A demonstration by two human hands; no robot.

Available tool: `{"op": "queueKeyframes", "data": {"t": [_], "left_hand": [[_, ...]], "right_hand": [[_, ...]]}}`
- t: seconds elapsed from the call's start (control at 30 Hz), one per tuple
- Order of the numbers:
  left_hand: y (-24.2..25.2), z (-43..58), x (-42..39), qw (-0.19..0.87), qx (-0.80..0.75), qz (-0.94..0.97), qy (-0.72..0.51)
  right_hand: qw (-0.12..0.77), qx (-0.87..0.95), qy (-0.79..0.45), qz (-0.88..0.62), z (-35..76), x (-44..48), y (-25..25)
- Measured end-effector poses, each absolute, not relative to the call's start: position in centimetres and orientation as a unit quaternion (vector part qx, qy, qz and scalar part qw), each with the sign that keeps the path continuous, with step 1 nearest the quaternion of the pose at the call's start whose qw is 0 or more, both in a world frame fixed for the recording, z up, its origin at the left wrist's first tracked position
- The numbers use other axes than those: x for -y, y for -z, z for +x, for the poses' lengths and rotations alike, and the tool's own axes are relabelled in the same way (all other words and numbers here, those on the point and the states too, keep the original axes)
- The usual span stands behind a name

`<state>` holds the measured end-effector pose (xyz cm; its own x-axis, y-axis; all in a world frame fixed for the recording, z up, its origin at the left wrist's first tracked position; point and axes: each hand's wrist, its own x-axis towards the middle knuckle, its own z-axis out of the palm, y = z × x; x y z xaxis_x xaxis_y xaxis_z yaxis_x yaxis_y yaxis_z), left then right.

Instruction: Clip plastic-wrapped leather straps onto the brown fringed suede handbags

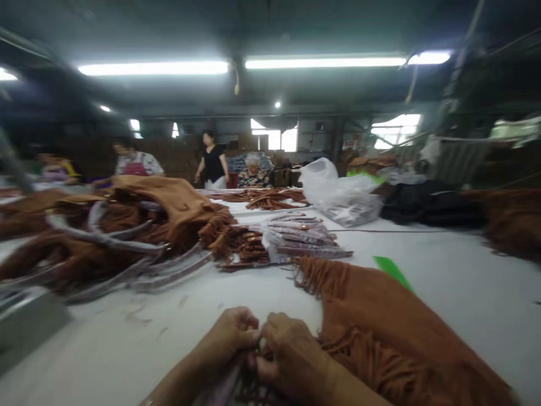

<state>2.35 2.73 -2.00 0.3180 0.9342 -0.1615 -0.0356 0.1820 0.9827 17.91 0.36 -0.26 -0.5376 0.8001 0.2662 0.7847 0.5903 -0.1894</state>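
My left hand (230,338) and my right hand (291,355) are shut tight, side by side, pinching the thin strings of a brown suede fringe (257,383) at the near edge of the white bench (105,349). A big fringed suede piece (380,332) lies just right of my hands. Farther up the bench sit a heap of brown fringed pieces (127,225) and a see-through plastic pack (300,239).

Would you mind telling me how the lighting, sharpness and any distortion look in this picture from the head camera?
In the head view, the ceiling tube lights and far windows glare white, wide-angle distortion bends the frame's edges, and the left hand and right hand look slightly soft.
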Motion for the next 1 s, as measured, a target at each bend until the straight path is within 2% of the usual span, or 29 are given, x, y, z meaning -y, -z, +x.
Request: {"op": "queueKeyframes", "data": {"t": [0.17,0.4,0.8,1.0], "left_hand": [[1.6,2.6,-3.0,0.623,-0.432,0.497,-0.422],[0.9,2.0,-2.3,0.638,-0.426,0.508,-0.392],[0.0,-0.8,-2.9,0.698,-0.371,0.554,-0.261],[-0.6,-1.3,-2.9,0.655,-0.414,0.589,-0.229]], "right_hand": [[0.171,0.868,-0.052,-0.463,18.1,-0.7,-0.4],[0.103,0.886,0.024,-0.452,18.2,-0.2,-0.1],[0.089,0.897,0.081,-0.425,18.0,-0.1,0.6],[0.088,0.908,0.118,-0.392,18.0,-0.2,0.8]]}}
